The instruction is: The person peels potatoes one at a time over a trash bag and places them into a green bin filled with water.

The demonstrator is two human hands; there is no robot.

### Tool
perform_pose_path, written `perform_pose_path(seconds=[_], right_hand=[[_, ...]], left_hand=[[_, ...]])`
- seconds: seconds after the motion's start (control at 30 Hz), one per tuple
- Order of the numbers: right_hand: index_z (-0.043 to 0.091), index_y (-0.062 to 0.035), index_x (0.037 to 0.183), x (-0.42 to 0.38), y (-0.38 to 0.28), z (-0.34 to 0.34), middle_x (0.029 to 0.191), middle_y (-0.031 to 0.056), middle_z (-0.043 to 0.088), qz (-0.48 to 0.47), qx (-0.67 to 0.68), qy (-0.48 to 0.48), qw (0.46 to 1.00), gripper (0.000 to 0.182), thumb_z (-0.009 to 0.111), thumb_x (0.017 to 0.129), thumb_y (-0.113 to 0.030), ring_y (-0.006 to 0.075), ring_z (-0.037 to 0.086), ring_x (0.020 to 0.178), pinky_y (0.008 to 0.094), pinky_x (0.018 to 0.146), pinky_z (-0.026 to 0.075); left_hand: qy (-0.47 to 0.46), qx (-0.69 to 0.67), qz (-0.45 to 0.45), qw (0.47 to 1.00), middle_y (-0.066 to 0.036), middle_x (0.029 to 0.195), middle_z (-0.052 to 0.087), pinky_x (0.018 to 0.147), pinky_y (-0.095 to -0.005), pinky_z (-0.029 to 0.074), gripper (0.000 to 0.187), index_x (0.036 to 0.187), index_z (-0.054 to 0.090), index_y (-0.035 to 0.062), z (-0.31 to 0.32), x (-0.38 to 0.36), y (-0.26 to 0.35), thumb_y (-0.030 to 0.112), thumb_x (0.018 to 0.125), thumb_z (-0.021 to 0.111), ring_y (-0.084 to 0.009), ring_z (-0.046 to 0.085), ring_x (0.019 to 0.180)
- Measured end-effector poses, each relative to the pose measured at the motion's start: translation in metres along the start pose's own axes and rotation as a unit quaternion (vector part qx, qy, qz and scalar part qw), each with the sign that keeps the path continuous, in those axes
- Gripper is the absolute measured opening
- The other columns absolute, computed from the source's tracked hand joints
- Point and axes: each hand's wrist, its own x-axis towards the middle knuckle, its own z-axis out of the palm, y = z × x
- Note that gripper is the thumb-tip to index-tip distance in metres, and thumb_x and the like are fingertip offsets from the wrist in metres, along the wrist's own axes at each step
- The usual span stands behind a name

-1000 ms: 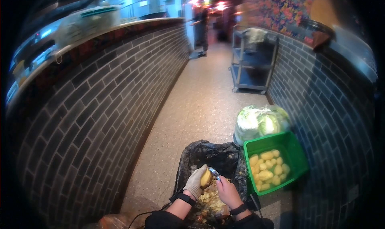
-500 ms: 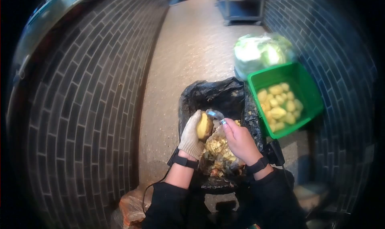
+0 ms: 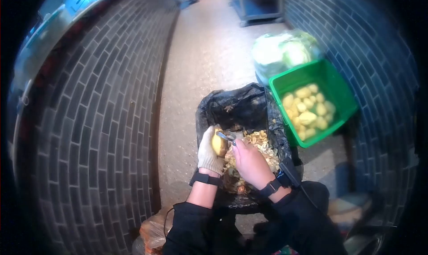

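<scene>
My left hand, in a pale knit glove, is wrapped round a partly peeled potato; yellow flesh shows on it beside brown skin. Bare, my right hand grips a metal peeler, whose head lies against the potato's upper part. Both hands are above a bin lined with a black plastic bag. Inside the bin, a heap of peelings lies beneath and around my hands.
A green crate of peeled potatoes stands to the right of the bin. Behind it sits a clear bag of cabbages. Brick walls flank both sides. A wheeled cart is farther back; a plastic bag lies at lower left.
My right hand has moved left and the peeler now meets the potato, where before it was held just off to the right. The whole view has shifted slightly.
</scene>
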Motion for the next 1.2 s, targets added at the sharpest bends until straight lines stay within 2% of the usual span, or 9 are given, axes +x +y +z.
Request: perform_pose_path(seconds=[0.13, 0.27, 0.4, 0.47, 0.57, 0.67, 0.8, 0.87, 1.2], right_hand=[[0.053, -0.0013, 0.098, -0.006, -0.012, -0.006, 0.066, 0.0213, 0.061, 0.027, -0.008, -0.056, 0.998, 0.023, 0.043, 0.100, -0.022, 0.0403, 0.062, 0.062, 0.0503, 0.057, 0.049], [0.052, 0.0015, 0.106, -0.014, -0.024, 0.000, 0.070, 0.0254, 0.061, 0.053, 0.003, -0.105, 0.993, 0.023, 0.046, 0.098, -0.019, 0.0430, 0.061, 0.067, 0.0527, 0.060, 0.048], [0.051, 0.0034, 0.105, -0.022, -0.021, 0.008, 0.069, 0.0256, 0.061, 0.035, 0.038, -0.137, 0.989, 0.026, 0.046, 0.098, -0.021, 0.0439, 0.061, 0.067, 0.0532, 0.061, 0.047], [0.052, 0.0014, 0.106, -0.020, -0.015, 0.008, 0.069, 0.0251, 0.061, 0.020, 0.052, -0.115, 0.992, 0.025, 0.045, 0.098, -0.022, 0.0442, 0.061, 0.067, 0.0541, 0.061, 0.047], [0.052, -0.0023, 0.099, -0.010, -0.012, -0.013, 0.066, 0.0199, 0.061, 0.044, 0.021, -0.083, 0.995, 0.022, 0.042, 0.100, -0.022, 0.0389, 0.061, 0.062, 0.0496, 0.059, 0.048], [0.053, -0.0037, 0.099, 0.003, 0.000, -0.025, 0.067, 0.0214, 0.060, 0.030, 0.010, -0.012, 0.999, 0.020, 0.045, 0.098, -0.022, 0.0423, 0.060, 0.064, 0.0517, 0.058, 0.046], [0.055, -0.0044, 0.101, 0.009, 0.001, -0.033, 0.067, 0.0222, 0.060, 0.014, 0.063, 0.013, 0.998, 0.020, 0.046, 0.098, -0.023, 0.0426, 0.059, 0.064, 0.0517, 0.058, 0.046], [0.056, -0.0044, 0.100, 0.010, -0.002, -0.036, 0.068, 0.0222, 0.060, 0.011, 0.084, -0.002, 0.996, 0.021, 0.048, 0.098, -0.023, 0.0424, 0.060, 0.065, 0.0516, 0.058, 0.046], [0.055, -0.0009, 0.110, 0.003, -0.003, -0.015, 0.071, 0.0230, 0.061, -0.003, 0.012, 0.012, 1.000, 0.025, 0.048, 0.098, -0.021, 0.0418, 0.061, 0.067, 0.0505, 0.060, 0.047]], left_hand=[[0.012, -0.063, 0.015, 0.998, -0.005, 0.088, 0.065, 0.069, -0.0302, 0.052, 0.025, 0.099, 0.062, 0.0083, -0.017, 0.017, -0.006, 0.032, 0.093, 0.061, -0.0182, 0.063, 0.076], [0.074, -0.072, 0.053, 0.993, -0.006, 0.086, 0.064, 0.068, -0.0379, 0.053, 0.037, 0.101, 0.061, 0.0098, 0.013, -0.007, 0.011, 0.045, 0.089, 0.061, -0.0230, 0.063, 0.076], [0.042, -0.089, 0.064, 0.993, -0.008, 0.085, 0.064, 0.067, -0.0418, 0.055, 0.049, 0.099, 0.060, 0.0100, 0.004, -0.003, 0.021, 0.057, 0.085, 0.060, -0.0255, 0.064, 0.076], [0.052, -0.114, 0.062, 0.990, -0.007, 0.080, 0.064, 0.064, -0.0370, 0.053, 0.046, 0.094, 0.058, 0.0099, 0.007, -0.004, 0.022, 0.055, 0.090, 0.053, -0.0237, 0.062, 0.071], [0.007, -0.123, 0.074, 0.990, -0.008, 0.086, 0.065, 0.067, -0.0382, 0.053, 0.045, 0.097, 0.059, 0.0106, 0.012, -0.006, 0.025, 0.055, 0.089, 0.054, -0.0242, 0.063, 0.078], [0.037, -0.057, 0.052, 0.996, -0.008, 0.092, 0.065, 0.073, -0.0427, 0.055, 0.048, 0.103, 0.061, 0.0088, 0.021, -0.016, 0.028, 0.053, 0.085, 0.061, -0.0260, 0.064, 0.080], [-0.054, -0.106, 0.001, 0.993, -0.010, 0.097, 0.066, 0.074, -0.0412, 0.055, 0.041, 0.105, 0.060, 0.0087, 0.018, -0.020, 0.020, 0.046, 0.087, 0.060, -0.0257, 0.065, 0.084], [-0.114, -0.026, -0.009, 0.993, -0.009, 0.097, 0.067, 0.073, -0.0382, 0.055, 0.038, 0.104, 0.060, 0.0090, 0.017, -0.022, 0.021, 0.044, 0.088, 0.059, -0.0243, 0.066, 0.086], [-0.029, -0.018, 0.039, 0.999, -0.006, 0.089, 0.067, 0.069, -0.0311, 0.054, 0.031, 0.101, 0.060, 0.0090, 0.010, -0.009, 0.005, 0.037, 0.090, 0.062, -0.0198, 0.065, 0.077]])
